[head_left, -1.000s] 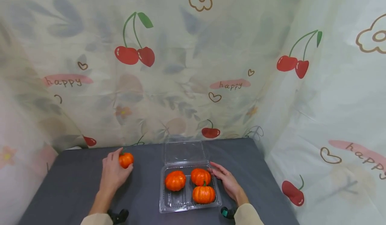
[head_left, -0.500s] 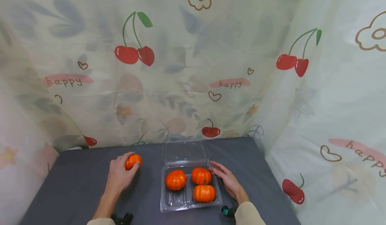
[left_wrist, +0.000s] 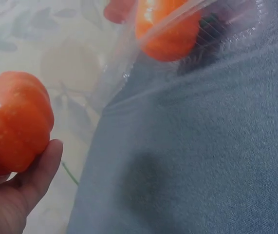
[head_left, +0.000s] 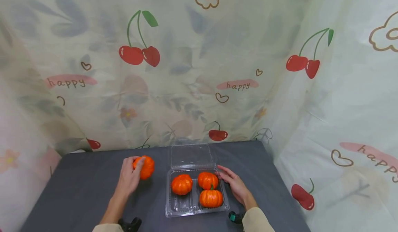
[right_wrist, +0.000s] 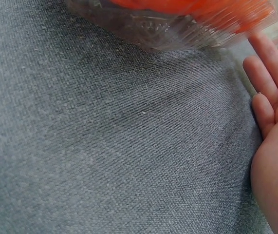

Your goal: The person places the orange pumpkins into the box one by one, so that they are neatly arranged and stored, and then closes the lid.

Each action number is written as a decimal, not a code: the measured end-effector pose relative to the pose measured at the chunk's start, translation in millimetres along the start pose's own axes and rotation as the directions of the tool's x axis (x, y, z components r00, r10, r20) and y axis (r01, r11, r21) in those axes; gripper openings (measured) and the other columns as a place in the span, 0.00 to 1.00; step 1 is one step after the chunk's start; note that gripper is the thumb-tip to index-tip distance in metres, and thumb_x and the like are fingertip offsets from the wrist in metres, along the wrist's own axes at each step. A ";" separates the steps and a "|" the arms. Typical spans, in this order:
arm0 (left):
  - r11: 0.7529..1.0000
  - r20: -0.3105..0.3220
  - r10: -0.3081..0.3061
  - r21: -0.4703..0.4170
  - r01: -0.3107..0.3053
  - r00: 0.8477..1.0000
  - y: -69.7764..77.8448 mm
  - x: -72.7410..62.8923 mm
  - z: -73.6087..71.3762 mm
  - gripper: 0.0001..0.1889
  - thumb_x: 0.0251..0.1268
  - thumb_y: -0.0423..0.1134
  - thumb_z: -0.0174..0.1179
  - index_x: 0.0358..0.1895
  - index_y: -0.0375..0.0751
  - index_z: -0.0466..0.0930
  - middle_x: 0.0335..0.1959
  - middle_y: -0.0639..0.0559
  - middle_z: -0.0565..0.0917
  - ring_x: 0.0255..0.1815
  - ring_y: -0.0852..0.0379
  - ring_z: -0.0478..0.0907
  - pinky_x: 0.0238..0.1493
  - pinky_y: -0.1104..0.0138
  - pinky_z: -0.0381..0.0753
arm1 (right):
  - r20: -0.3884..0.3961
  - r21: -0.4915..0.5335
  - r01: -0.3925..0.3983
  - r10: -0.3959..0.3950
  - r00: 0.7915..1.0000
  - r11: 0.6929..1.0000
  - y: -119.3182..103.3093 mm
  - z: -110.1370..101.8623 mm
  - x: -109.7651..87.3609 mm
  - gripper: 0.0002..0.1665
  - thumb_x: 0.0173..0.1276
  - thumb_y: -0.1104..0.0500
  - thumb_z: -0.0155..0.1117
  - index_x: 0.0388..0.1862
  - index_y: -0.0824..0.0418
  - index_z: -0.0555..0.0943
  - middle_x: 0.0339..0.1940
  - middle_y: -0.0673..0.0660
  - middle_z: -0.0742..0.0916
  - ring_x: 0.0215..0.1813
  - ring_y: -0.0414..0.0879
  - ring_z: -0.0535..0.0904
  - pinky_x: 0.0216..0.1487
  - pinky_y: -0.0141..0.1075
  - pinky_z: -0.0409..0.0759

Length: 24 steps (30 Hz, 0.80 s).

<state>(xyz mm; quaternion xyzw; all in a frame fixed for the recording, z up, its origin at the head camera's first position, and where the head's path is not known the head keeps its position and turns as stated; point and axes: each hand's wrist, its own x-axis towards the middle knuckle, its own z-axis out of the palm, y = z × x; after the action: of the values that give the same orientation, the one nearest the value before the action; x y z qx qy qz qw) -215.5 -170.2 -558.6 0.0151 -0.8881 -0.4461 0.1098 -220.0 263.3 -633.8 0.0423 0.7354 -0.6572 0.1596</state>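
Note:
A small orange toy pumpkin (head_left: 147,168) is gripped between the thumb and fingers of my left hand (head_left: 130,175). In the left wrist view this pumpkin (left_wrist: 14,122) hangs over the cloth, its shadow falling below. To its right lies a clear plastic clamshell box (head_left: 181,211) with its lid (head_left: 190,156) folded back. One pumpkin (head_left: 181,184) sits in the box's left half; two more, a rear one (head_left: 207,180) and a front one (head_left: 211,198), share the right half. My right hand (head_left: 235,187) rests along the box's right side, fingers extended with tips at the wall.
A dark grey cloth (head_left: 84,190) covers the table. Behind and on both sides hang pale curtains (head_left: 186,69) printed with cherries and lettering. Black wrist straps (head_left: 132,224) show near the sleeves.
My left hand has carried the pumpkin rightward toward the box and turned it, so more of its side shows. The right hand and the box stay in place.

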 end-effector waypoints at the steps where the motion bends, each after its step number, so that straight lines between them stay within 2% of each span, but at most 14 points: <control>1: 1.000 0.013 -0.007 -0.005 0.007 1.000 1.9 -0.1 0.2 0.29 0.78 0.60 0.49 0.60 0.34 0.73 0.54 0.40 0.72 0.48 0.46 0.70 0.47 0.60 0.69 | 0.000 0.000 0.001 -0.001 1.000 1.000 0.2 -0.1 0.4 0.33 0.77 0.40 0.57 0.76 0.49 0.70 0.70 0.56 0.82 0.68 0.49 0.77 0.76 0.50 0.67; 6: 1.000 0.051 -0.012 -0.023 0.013 0.999 12.7 -2.1 0.6 0.29 0.75 0.56 0.55 0.63 0.35 0.70 0.57 0.40 0.69 0.49 0.46 0.71 0.47 0.61 0.72 | 0.001 0.004 0.006 -0.006 1.000 1.000 -0.5 0.3 1.5 0.33 0.77 0.40 0.57 0.77 0.48 0.70 0.70 0.56 0.82 0.68 0.48 0.78 0.77 0.51 0.66; 10: 0.999 0.050 0.032 -0.040 -0.030 0.998 21.3 -4.4 1.3 0.24 0.74 0.48 0.57 0.64 0.35 0.70 0.58 0.39 0.69 0.51 0.45 0.73 0.51 0.58 0.74 | 0.010 0.002 0.005 -0.005 1.000 1.000 -0.4 1.1 1.6 0.33 0.77 0.40 0.57 0.77 0.48 0.70 0.70 0.56 0.82 0.68 0.49 0.77 0.76 0.51 0.66; 16: 0.993 0.102 0.085 -0.090 -0.076 0.991 37.9 -9.0 4.5 0.24 0.73 0.47 0.60 0.65 0.38 0.70 0.58 0.42 0.69 0.52 0.46 0.74 0.52 0.58 0.76 | 0.013 -0.005 0.003 -0.002 1.000 1.000 -1.3 2.1 0.7 0.34 0.77 0.40 0.57 0.76 0.49 0.70 0.70 0.56 0.82 0.67 0.48 0.78 0.72 0.44 0.70; 21: 0.981 0.113 0.151 -0.137 -0.135 0.982 50.4 -15.4 14.3 0.26 0.69 0.46 0.66 0.65 0.41 0.72 0.57 0.44 0.70 0.51 0.50 0.74 0.50 0.64 0.78 | -0.014 -0.001 -0.001 0.001 1.000 1.000 -2.6 2.5 -1.5 0.33 0.76 0.41 0.58 0.76 0.48 0.71 0.69 0.55 0.83 0.66 0.47 0.79 0.67 0.37 0.71; 24: 0.976 0.142 0.173 -0.156 -0.150 0.975 57.1 -20.9 20.2 0.26 0.67 0.46 0.68 0.65 0.46 0.72 0.57 0.47 0.70 0.51 0.52 0.74 0.48 0.66 0.79 | -0.025 -0.002 0.005 -0.005 1.000 1.000 -2.8 2.8 -1.4 0.33 0.76 0.41 0.58 0.76 0.49 0.71 0.69 0.56 0.83 0.66 0.48 0.79 0.67 0.38 0.71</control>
<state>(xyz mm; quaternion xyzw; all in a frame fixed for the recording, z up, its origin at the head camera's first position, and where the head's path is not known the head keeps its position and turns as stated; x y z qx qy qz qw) -195.3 -117.3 -528.7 -0.1001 -0.8575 -0.4987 0.0773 -218.9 260.4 -631.0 0.0487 0.7380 -0.6564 0.1486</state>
